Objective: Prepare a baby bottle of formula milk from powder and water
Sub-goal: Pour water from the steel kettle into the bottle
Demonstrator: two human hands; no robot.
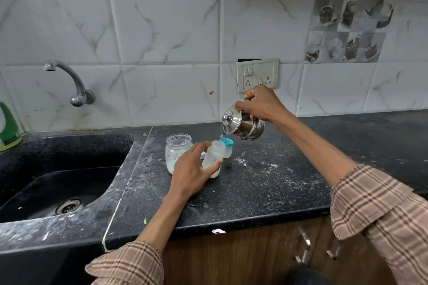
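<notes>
My left hand grips a translucent baby bottle, tilted to the right, its base on the black counter. My right hand holds a small steel kettle by its handle, tipped left with its lid on. A thin stream of water runs from the spout into the bottle's open mouth. Behind the bottle stands its teal-ringed cap piece. A glass jar with white powder at the bottom stands just left of my left hand.
A black sink with a drain fills the left, and a wall tap hangs above it. A green bottle stands at the far left edge. Powder dust speckles the counter. A switch panel is on the tiled wall; cabinet handles are below.
</notes>
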